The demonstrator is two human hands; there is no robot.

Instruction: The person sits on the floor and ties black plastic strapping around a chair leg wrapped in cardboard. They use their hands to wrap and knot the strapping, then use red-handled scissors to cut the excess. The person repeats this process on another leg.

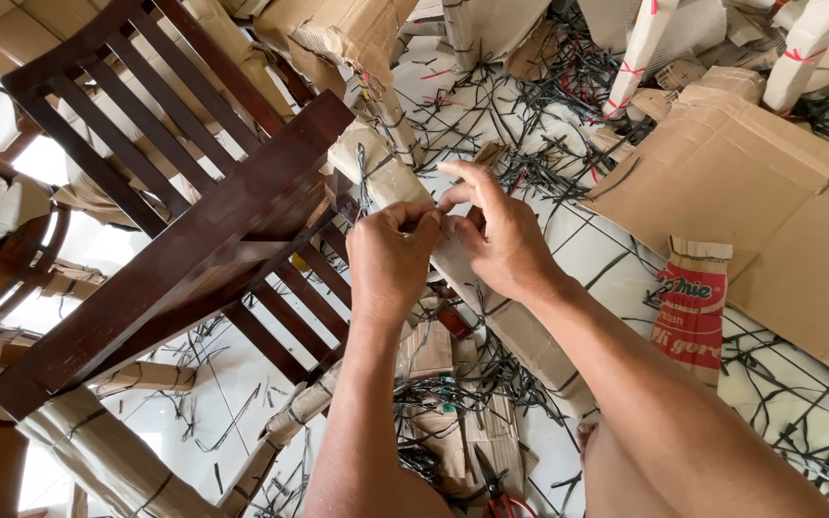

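— Forearms fill the bottom of the view, both reaching up to the same spot. What are they working on?

— A chair leg wrapped in brown cardboard (491, 307). It runs diagonally from the dark wooden chair (194, 240), which lies tipped over on the white tiled floor (606, 259). The left hand (390, 259) is curled into a loose fist against the wrapping, fingertips pinched together on something thin; I can't tell whether that is a strap end or just a cardboard edge. The right hand (496, 235) presses on the wrap just beside it, thumb and forefinger pinching, the other fingers partly spread.

— How would that wrapped leg handle?

— Stiff underneath, I'd judge, since it's solid wood, with a soft, slightly crushable skin of cardboard that could slide or tear if pulled hard. The chair looks fairly heavy. The firmest hold would be around the leg itself, where black strapping (362, 177) cinches the cardboard tight.

— And around them?

— Cut black strap scraps (549, 105) litter the floor. Flattened cardboard sheets (750, 182) lie to the right, with a printed red-and-white carton piece (691, 307) beside them. Red-handled scissors (501, 499) lie near the bottom edge, and other wrapped legs tied in red (640, 48) stand at the top.
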